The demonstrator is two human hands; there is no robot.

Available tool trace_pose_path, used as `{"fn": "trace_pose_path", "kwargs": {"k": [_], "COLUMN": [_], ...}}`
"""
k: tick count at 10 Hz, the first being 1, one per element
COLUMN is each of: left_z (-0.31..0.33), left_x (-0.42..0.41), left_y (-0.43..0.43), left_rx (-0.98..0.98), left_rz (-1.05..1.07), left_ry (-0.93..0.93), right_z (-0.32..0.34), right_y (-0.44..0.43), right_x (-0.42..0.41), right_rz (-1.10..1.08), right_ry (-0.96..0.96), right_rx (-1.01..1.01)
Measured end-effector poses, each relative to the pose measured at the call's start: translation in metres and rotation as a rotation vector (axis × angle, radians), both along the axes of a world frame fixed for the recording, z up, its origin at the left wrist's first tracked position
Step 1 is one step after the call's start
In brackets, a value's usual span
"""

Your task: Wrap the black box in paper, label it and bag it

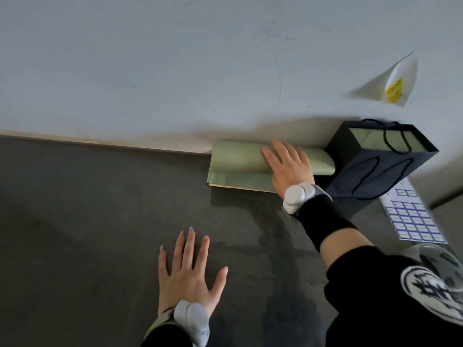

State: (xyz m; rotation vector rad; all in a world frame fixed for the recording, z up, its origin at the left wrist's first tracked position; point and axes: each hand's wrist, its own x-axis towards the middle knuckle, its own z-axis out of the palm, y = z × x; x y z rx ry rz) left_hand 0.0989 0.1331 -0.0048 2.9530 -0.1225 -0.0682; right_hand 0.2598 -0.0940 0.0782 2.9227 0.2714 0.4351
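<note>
Right grip point(288, 169), fingers straight and released, presses paper point(238, 159) beside bag point(370, 169). Left grip point(188, 274) flat, released, on surface point(75, 221).

Under your right hand point(290, 169) the green paper point(238, 159) looks smooth and matt; just right of that hand the dark bag point(375, 169) is matt paper with cord handles; beneath your left hand point(188, 276) the tabletop point(100, 221) is matt, faintly mottled.

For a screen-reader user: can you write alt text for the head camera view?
A person's right hand rests flat on folded green paper at the back of a dark table, by a pale wall. The left hand lies open on the table; a dark bag stands right of the paper, a label sheet beside it.
</note>
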Motion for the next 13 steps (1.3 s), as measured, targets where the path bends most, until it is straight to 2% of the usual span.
{"fn": "trace_pose_path", "kwargs": {"k": [1,2,3,4,5,6,7,8,10,13], "left_z": [0.001,0.002,0.001,0.001,0.0,-0.001,-0.001,-0.002,-0.001,-0.003], "left_x": [0.002,0.0,0.0,0.001,0.0,0.0,0.0,0.0,0.0,-0.003], "left_y": [0.0,0.0,-0.001,-0.001,0.0,-0.001,-0.001,-0.001,-0.001,-0.001], "left_rx": [0.013,0.028,0.028,0.026,0.021,0.015,0.025,0.032,0.045,-0.043], "left_rz": [-0.002,-0.002,0.005,0.01,0.008,0.007,0.008,0.009,0.011,0.015], "left_ry": [-0.002,0.015,0.029,0.024,0.008,0.001,0.002,0.001,-0.02,-0.063], "right_z": [-0.004,-0.018,-0.03,-0.036,-0.032,-0.022,-0.02,-0.02,-0.029,-0.025], "right_y": [0.0,0.003,0.013,0.022,0.024,0.025,0.022,0.019,0.018,0.027], "right_x": [-0.008,-0.025,-0.041,-0.049,-0.038,-0.02,-0.009,-0.006,-0.016,-0.023], "right_rz": [0.069,0.025,-0.056,-0.013,-0.006,-0.021,-0.082,-0.095,-0.066,-0.032], "right_ry": [-0.024,-0.02,0.051,0.131,0.104,0.167,0.249,0.248,0.033,0.021], "right_rx": [0.079,0.065,0.018,-0.003,-0.09,-0.117,-0.064,-0.065,-0.171,-0.055]}}
